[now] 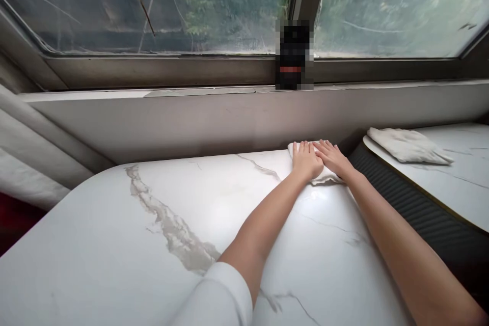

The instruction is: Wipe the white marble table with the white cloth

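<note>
Table (214,188) with marble veins lies below our forearms, and near its far right corner is our white cloth (325,178). Our left hand (307,162) and right hand (334,159) are opened flat on this cloth, side by side, fingers extended; neither of them grips it. For pressing it well, we should spread the weight evenly through both palms and avoid that the loose near border folds under. The cloth seems to point slantwise, its long axis going from the far edge toward the right edge, but our hands cover much, so we cannot be sure. Farther right, another cloth (407,145) rests on a second table (464,173); behind is the window frame (171,72).
</note>
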### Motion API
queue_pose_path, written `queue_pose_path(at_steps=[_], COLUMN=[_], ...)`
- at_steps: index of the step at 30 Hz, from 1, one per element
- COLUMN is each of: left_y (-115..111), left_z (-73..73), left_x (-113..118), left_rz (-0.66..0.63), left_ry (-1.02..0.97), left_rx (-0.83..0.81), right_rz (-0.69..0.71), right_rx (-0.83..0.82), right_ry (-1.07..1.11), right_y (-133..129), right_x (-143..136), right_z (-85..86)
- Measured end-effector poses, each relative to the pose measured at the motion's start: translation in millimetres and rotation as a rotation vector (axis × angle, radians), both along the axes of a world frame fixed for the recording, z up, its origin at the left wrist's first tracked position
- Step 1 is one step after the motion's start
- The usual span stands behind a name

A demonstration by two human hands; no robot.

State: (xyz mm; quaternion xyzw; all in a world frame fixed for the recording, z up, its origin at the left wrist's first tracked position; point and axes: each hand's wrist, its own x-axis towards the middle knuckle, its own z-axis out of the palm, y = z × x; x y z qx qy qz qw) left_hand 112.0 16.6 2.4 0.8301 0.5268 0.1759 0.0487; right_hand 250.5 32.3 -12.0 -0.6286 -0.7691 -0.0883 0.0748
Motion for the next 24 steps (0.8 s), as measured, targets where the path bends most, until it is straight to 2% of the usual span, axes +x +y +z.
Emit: queue_pose_path(at_steps=[2,5,7,10,13,17,21,24], left_y=[3.1,-3.6,-14.5,-41.4,-81.3,-147.0,-208.0,-238.6], left_z=[-2.0,-2.5,-0.9,3.1,7.9,13.7,16.0,16.1], left_x=[1.2,1.9,1.2,0.1,0.1,-1.7,-15.1,-32.3], left_rz=[0.006,-0.005,-0.002,-0.024,-0.117,-0.305,-0.419,-0.463], left_ry=[-0.010,-0.016,-0.014,0.002,0.027,0.071,0.088,0.083], left_rx=[0.025,0.048,0.046,0.029,0.016,0.006,0.003,0.021], right_rz=[0.026,0.155,0.229,0.257,0.210,0.161,0.092,0.035], right_rx=[0.034,0.098,0.134,0.164,0.193,0.243,0.267,0.254], right_ry=[0.019,-0.022,-0.050,-0.044,-0.013,0.012,0.040,0.053], right_y=[4.7,0.7,-9.1,-37.9,-87.8,-179.3,-265.2,-305.4], right_x=[4.1,10.5,13.3,18.6,29.2,38.5,20.0,-2.5], right_z=[-3.9,-8.6,-10.2,-13.8,-20.9,-27.6,-24.7,-22.5])
